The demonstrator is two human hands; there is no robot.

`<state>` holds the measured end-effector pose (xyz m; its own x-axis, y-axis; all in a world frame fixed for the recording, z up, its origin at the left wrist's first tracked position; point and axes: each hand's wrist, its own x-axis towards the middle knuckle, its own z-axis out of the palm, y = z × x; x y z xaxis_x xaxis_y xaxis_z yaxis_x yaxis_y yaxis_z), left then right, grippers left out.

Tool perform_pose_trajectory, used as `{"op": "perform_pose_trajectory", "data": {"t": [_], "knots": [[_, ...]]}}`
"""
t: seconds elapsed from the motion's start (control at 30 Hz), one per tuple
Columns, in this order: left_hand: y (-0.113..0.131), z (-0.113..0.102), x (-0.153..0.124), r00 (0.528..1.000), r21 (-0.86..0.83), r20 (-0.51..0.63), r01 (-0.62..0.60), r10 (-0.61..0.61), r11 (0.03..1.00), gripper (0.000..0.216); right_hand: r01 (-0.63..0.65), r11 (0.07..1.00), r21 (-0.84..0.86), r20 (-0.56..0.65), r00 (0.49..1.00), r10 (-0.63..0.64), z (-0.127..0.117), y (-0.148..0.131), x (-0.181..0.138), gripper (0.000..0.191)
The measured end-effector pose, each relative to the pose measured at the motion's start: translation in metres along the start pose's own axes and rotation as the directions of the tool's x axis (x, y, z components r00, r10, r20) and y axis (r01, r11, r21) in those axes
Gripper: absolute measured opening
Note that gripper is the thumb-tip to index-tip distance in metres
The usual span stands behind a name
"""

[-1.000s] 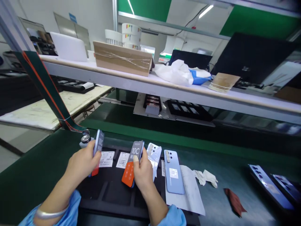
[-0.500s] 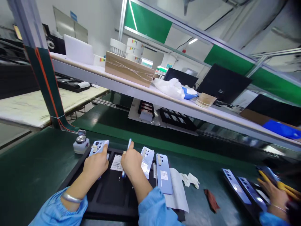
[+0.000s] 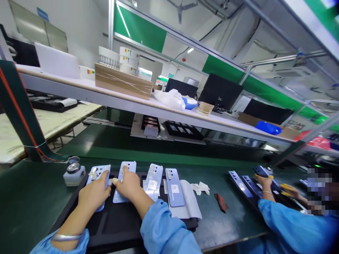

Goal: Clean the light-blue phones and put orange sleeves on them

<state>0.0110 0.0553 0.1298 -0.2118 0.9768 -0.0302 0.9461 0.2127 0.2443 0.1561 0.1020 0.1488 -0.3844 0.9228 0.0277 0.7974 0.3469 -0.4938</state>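
On the black tray [image 3: 79, 225] at the bench's near edge lay four light-blue phones, back up. The left hand [image 3: 93, 192] pressed flat on the leftmost phone [image 3: 98, 173]; the right hand [image 3: 128, 184] rested open on the second phone [image 3: 126, 168]. They looked thin, stiff, slippery and easily scratched, best gripped by the long edges. Palms hid their lower halves.
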Motion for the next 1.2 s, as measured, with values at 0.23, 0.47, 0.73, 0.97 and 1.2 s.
{"op": "perform_pose_trajectory", "data": {"t": [0.23, 0.47, 0.73, 0.97, 1.2], "knots": [[-0.011, 0.0, 0.006, 1.0, -0.127, -0.029, -0.014, 0.01, 0.992, 0.056, 0.077, 0.954, 0.29, -0.149, 0.988, -0.035, -0.045, 0.075, -0.048, 0.042], [0.051, 0.0, -0.029, 0.912, -0.132, -0.104, -0.409, 0.398, 0.903, 0.039, -0.024, 0.956, 0.294, -0.374, 0.917, 0.138, -0.116, 0.191, -0.08, 0.041], [0.183, 0.034, -0.08, 0.469, -0.198, 0.109, -0.854, 0.877, 0.481, 0.032, -0.011, 0.968, 0.252, -0.358, 0.928, 0.104, -0.133, 0.252, -0.074, 0.056], [0.213, 0.055, -0.057, 0.374, -0.18, 0.169, -0.898, 0.912, 0.402, 0.05, 0.133, 0.961, 0.243, -0.254, 0.965, -0.069, -0.133, 0.247, -0.051, 0.059], [0.214, 0.096, -0.041, 0.267, 0.005, -0.087, -0.963, 0.96, 0.269, 0.035, 0.246, 0.929, 0.276, -0.19, 0.962, -0.199, -0.129, 0.245, -0.03, 0.062]]}}
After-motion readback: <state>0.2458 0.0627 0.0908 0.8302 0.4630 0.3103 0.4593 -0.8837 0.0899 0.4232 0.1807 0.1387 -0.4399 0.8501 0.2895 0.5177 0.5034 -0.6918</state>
